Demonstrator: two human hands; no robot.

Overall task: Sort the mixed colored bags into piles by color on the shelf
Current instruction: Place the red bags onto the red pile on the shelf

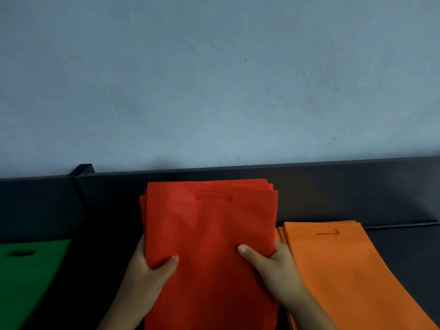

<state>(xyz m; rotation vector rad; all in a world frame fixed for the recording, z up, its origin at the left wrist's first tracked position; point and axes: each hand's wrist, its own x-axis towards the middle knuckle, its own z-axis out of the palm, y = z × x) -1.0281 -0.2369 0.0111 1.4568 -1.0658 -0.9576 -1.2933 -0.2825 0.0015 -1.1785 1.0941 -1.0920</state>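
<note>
Centrally, red stack [209,246] pinched by left hand [145,272] and right hand [273,265], thumbs on top, on shelf [392,201]. Orange pile [338,270] touching at 3 o'clock, green [31,277] at 9. Could fan apart if grip loosens, or drag orange edges askew.

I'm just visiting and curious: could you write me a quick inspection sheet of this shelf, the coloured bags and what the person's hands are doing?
Surface: dark shelf with a raised back rail.
Job's things: red bag stack in the middle; orange bag pile lying to its right; green bag at far left.
Clutter: nothing seen.
Grippers: left hand and right hand each grip a side of the red stack, thumbs on top.
Cables: nothing seen.
Surroundings: plain pale wall behind the shelf.
</note>
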